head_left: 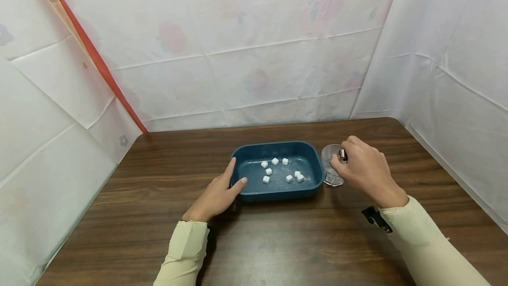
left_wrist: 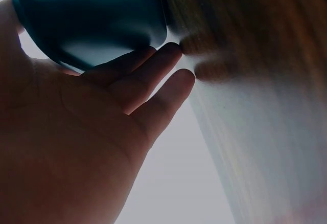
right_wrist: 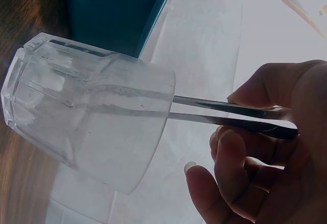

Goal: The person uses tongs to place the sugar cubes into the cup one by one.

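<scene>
My left hand holds the left end of a dark blue tray, the thumb over its rim and the other fingers along the outer wall. Inside the tray lie several small white cubes. To its right a clear faceted glass stands upright on the table. Above that glass my right hand pinches metal tweezers between thumb and fingers. Their arms reach down through the mouth of the glass, seen blurred through its wall in the right wrist view. Whether the tips hold anything cannot be made out.
The dark wood-grain table extends in front of the tray and to both sides. White patterned sheeting hangs behind and beside it, with a red strip at the left. A black strap piece sits at my right cuff.
</scene>
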A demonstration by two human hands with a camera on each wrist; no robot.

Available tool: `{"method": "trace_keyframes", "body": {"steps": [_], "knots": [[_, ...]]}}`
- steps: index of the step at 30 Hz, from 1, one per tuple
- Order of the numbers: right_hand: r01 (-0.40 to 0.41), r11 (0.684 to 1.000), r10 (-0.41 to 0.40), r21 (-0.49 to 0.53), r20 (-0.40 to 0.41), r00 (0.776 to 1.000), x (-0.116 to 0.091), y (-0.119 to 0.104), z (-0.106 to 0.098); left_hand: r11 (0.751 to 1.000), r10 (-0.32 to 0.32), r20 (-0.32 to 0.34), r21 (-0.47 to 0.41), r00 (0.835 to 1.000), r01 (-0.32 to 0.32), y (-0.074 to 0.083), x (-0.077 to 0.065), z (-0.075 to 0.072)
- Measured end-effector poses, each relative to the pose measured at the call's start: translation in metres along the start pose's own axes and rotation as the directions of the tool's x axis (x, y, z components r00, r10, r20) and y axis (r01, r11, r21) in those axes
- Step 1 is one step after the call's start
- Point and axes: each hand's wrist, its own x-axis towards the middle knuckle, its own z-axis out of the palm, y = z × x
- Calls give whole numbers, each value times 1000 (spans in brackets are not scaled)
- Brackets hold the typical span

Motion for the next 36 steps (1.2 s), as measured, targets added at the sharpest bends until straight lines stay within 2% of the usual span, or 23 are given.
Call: {"method": "trace_keyframes", "body": {"steps": [15, 36], "knots": [[-21, 1000, 21, 8, -22, 1000, 1, -3, -7, 1000, 2, -1, 4, 1000, -2, -1, 0, 0], [-62, 994, 71, 85, -103, 992, 2, -3, -29, 1000, 5, 2, 2, 1000, -5, 0, -1, 0]]}}
